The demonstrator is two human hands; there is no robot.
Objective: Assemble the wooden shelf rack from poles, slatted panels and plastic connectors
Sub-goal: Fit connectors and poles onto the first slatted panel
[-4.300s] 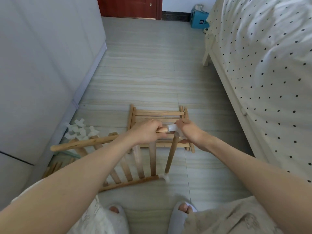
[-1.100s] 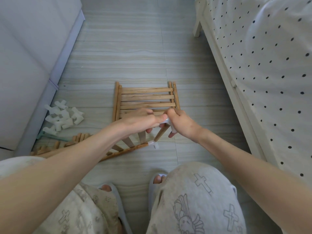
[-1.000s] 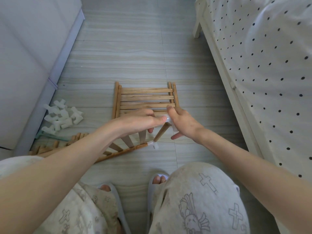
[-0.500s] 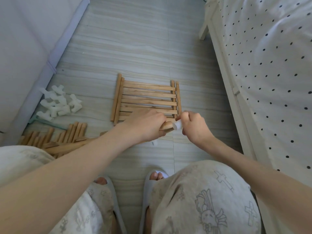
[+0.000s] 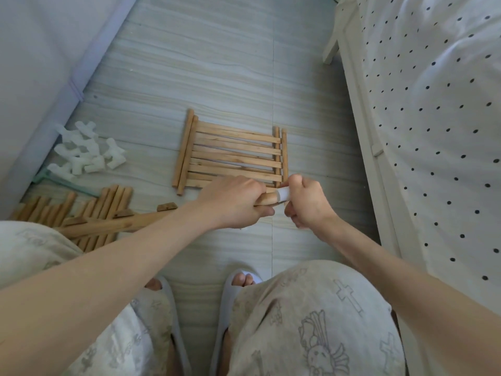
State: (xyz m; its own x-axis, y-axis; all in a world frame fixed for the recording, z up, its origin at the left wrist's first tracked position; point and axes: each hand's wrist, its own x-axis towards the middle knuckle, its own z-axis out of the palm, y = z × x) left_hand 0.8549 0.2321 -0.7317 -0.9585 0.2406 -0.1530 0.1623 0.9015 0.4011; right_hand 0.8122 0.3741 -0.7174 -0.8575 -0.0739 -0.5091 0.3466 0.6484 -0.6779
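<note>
Pole: the wooden pole [image 5: 267, 198] is held above the floor [image 5: 230, 77] in front of the person's knees, with a white plastic connector [image 5: 283, 194] on its right end.
Left hand: the left hand [image 5: 233, 202] is wrapped round the pole just short of that end, fingers curled over the top and thumb underneath.
Right hand: the right hand [image 5: 305, 202] is closed in a fist round the connector; only a strip of white plastic shows between the two hands.
Long axis: the pole runs nearly level from lower left to upper right, passing under the left forearm; its connector end points right, towards the bed [image 5: 433, 131].
Attached part: short wooden blocks stick up along the pole's left stretch, so it looks to be one rail of a slatted panel; the rest is hidden by the arm.
Handling: the wood looks light, stiff and dry, easy to grip; the connector is probably a tight push fit on smooth plastic, which could slip or go on crooked.
Where to hold: close to the joint, as both hands do, so the push runs straight along the pole.
Other parts: a flat slatted panel [image 5: 233, 153] lies on the floor just beyond the hands, spare connectors [image 5: 86, 151] are heaped near the wall, and loose poles [image 5: 81, 210] lie at the left.
</note>
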